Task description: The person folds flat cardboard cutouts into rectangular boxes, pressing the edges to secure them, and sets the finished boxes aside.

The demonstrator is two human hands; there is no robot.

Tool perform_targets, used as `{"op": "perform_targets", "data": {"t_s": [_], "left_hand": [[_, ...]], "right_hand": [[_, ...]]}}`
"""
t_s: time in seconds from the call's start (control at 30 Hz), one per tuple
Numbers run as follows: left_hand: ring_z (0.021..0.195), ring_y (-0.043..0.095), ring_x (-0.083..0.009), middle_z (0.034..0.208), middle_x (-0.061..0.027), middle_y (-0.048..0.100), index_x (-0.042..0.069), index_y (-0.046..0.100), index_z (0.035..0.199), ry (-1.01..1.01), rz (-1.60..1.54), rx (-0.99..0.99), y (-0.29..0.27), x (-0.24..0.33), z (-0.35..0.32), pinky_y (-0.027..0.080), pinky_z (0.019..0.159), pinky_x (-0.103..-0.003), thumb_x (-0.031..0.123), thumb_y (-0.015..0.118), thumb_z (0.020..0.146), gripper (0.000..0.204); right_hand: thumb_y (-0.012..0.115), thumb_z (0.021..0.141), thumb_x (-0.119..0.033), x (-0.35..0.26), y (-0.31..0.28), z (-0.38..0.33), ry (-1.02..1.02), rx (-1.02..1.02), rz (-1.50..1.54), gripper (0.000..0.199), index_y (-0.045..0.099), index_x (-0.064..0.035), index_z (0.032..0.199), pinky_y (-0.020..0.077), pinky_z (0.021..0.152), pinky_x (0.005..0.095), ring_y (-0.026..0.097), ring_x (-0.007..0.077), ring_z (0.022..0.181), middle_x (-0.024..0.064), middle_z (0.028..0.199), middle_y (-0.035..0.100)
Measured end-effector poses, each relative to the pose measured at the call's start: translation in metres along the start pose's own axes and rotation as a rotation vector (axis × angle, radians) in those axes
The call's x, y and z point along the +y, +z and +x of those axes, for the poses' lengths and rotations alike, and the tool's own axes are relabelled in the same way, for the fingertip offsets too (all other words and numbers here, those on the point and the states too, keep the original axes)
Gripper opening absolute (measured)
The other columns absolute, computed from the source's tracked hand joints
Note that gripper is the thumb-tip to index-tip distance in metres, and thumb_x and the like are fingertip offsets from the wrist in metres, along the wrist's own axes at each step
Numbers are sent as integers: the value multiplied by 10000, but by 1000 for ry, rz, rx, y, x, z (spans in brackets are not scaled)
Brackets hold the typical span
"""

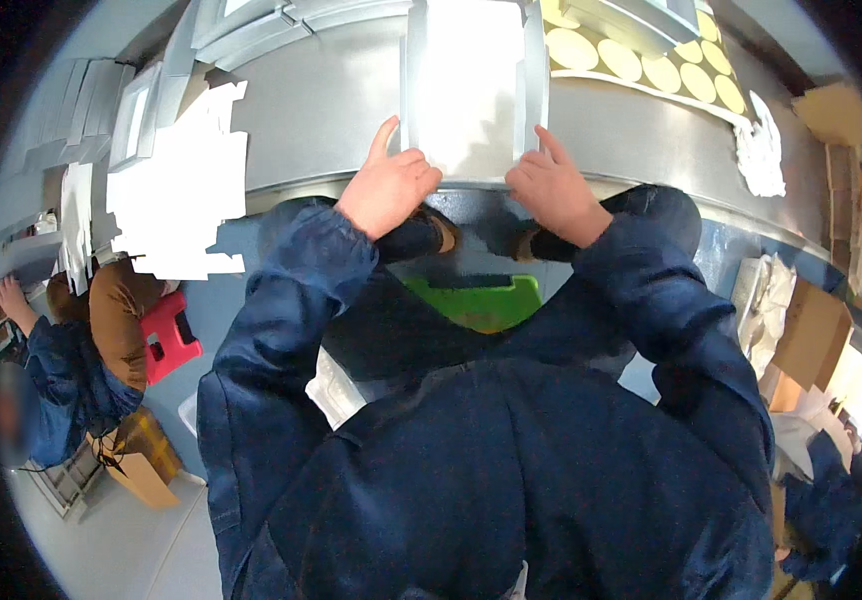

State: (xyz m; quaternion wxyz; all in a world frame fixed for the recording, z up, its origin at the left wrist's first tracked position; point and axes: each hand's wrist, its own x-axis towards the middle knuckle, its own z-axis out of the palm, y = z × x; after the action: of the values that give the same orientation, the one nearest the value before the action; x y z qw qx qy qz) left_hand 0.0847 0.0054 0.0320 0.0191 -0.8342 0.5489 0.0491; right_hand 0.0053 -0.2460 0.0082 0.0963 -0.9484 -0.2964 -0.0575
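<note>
A shallow white box (464, 95) with raised grey sides lies in front of me, its near end at the front edge of the steel table (316, 105). My left hand (391, 185) is at its near left corner, fingers curled in at the near edge and index finger stretched along the outer left side. At the near right corner my right hand (556, 190) does the same, its index finger pointing up along the right side. Both hands seem to grip the box; the undersides of the fingers are hidden. The box's inside is washed out by glare.
White flat card sheets (179, 190) overhang the table's left edge. Grey boxes (251, 30) stand far left. At the far right lies a sheet of round yellow stickers (659, 75), beside a crumpled white paper (759, 150). A co-worker (81, 370) sits left, near a red stool (168, 338).
</note>
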Motion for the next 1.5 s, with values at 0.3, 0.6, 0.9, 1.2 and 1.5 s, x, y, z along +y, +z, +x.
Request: {"op": "perform_targets", "data": {"t_s": [0.3, 0.6, 0.9, 1.2, 1.5], "left_hand": [[1146, 461, -255, 1288, -160, 429, 40, 186, 1413, -1319, -1929, 685, 24, 69, -25, 396, 950, -458, 232, 701, 822, 807], [1040, 531, -226, 1129, -145, 532, -31, 429, 1212, -1128, -1844, 1164, 29, 90, -14, 400, 957, -312, -114, 436, 752, 467], [1008, 542, -204, 1128, -114, 547, 4, 447, 1215, -1093, -1822, 1188, 18, 120, -6, 429, 915, -325, -95, 462, 792, 434], [988, 541, -190, 1111, -108, 573, -24, 495, 1224, -1152, -1863, 1091, 18, 125, -5, 426, 903, -317, -26, 517, 859, 366], [905, 584, -189, 1041, -106, 610, -2, 535, 1173, -1279, -1789, 1062, 42, 126, -5, 470, 835, -307, -75, 500, 829, 353]], "right_hand": [[541, 757, -105, -77, -6, 9, 88, 16, 48, 19, 539, -91, 744, 329, 1064, 483, 582, 227, 780, 61, 671, 537], [616, 864, -158, -52, -28, 38, 917, 379, 1121, 443, 492, 83, 1214, 491, 825, 351, 623, 293, 957, 219, 1106, 616], [567, 864, -59, -39, -52, 54, 864, 680, 1598, 306, 517, 76, 1135, 488, 829, 272, 595, 174, 879, 113, 973, 615], [688, 754, -228, -97, 17, 36, 808, 444, 1304, 309, 632, 75, 788, 464, 567, 346, 622, 228, 618, 171, 676, 632], [655, 785, -151, -116, 15, 36, 855, 562, 1146, 229, 649, 77, 801, 495, 557, 338, 648, 245, 610, 185, 682, 641]]}}
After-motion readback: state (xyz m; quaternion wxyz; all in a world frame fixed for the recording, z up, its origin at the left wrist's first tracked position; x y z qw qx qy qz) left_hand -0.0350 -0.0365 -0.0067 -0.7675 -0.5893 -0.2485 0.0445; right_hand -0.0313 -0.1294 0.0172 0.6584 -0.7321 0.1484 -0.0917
